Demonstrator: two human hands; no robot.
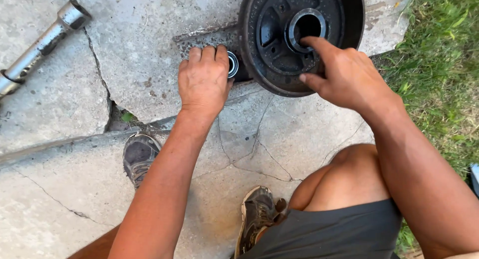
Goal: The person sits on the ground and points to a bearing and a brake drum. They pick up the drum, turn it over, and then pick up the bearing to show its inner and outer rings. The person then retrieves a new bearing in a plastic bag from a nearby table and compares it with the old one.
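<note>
Nearest to us are our own legs: a bent bare knee (349, 174) above dark grey shorts (329, 234) at the lower right, and two worn, dusty shoes (257, 214) planted on the ground. We are crouched outdoors on a pale concrete slab (60, 209), stained and split by long cracks (one wide gap holds a bit of green weed (127, 117)).

Farther out, our left hand (204, 79) lies knuckles up on the slab with its fingers pressed together and curled over a small round bearing (233, 64), a silver ring with a dark centre, which sits on the concrete just beside the left rim of the drum. Whether the fingers actually grip it we cannot tell; they touch its left side.

Our right hand (344, 74) is spread, its forefinger reaching to the raised collar around the centre hole while the thumb rests on the face of the black brake drum (279, 44). The drum lies near the far edge of the slab, open face up.

Grass (441, 69) runs along the slab's right edge. At the far left corner lies a grey metal tube (42, 44), well apart from both hands.
</note>
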